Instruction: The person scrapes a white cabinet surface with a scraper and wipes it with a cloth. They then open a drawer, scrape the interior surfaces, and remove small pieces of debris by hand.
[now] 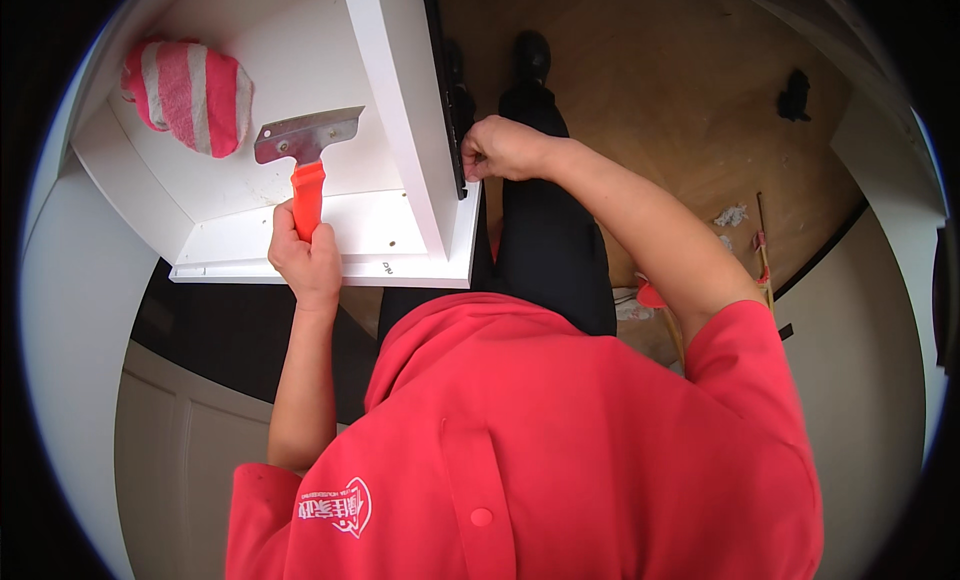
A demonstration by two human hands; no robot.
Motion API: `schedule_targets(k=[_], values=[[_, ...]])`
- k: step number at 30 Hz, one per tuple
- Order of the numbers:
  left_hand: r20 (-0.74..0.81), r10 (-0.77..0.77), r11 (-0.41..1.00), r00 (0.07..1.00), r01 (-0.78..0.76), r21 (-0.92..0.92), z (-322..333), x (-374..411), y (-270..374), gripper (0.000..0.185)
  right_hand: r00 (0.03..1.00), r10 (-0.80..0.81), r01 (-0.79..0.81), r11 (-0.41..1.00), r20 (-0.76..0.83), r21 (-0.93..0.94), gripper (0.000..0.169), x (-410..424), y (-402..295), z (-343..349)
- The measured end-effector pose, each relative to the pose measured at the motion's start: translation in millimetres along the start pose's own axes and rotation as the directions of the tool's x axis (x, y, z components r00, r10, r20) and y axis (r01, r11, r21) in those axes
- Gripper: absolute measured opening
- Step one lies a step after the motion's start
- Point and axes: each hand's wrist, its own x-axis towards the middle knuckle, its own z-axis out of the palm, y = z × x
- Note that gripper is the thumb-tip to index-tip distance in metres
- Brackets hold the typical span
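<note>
My left hand (304, 257) grips the orange handle of a scraper (307, 197). Its wide metal blade (311, 135) points up and away from me, over the inside of a white drawer (352, 223). A red-and-white striped cloth (191, 96), bunched up, rests in the drawer's far left part. At the drawer's right side, my right hand (499, 148) has its fingertips pinched against a black drawer slide (454, 129), close to the near end. Whether anything small is between those fingertips cannot be seen.
Brown covered floor (660, 77) spreads to the right. A black object (795, 96), crumpled white tissue (730, 216) and a thin stick (763, 253) with red on it lie there. Partly behind my right arm is a red item (650, 293). A grey panelled surface (195, 460) stands at lower left.
</note>
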Motion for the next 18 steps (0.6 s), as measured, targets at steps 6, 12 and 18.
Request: schedule_targets(k=[6,12,18], values=[[-0.017,0.026,0.999,1.000,-0.026,0.023,2,2,0,0.027,0.998,-0.024,0.009,0.967,-0.057,-0.254,0.016,-9,0,24],[-0.048,0.029,1.000,0.998,-0.028,0.011,2,-1,5,0.025,0.990,0.038,-0.037,0.999,-0.136,0.008,0.016,-12,11,24],[-0.062,0.045,0.999,0.997,-0.045,-0.005,3,0,4,0.024,0.999,0.048,-0.046,0.963,-0.001,0.266,0.023,-12,7,2]])
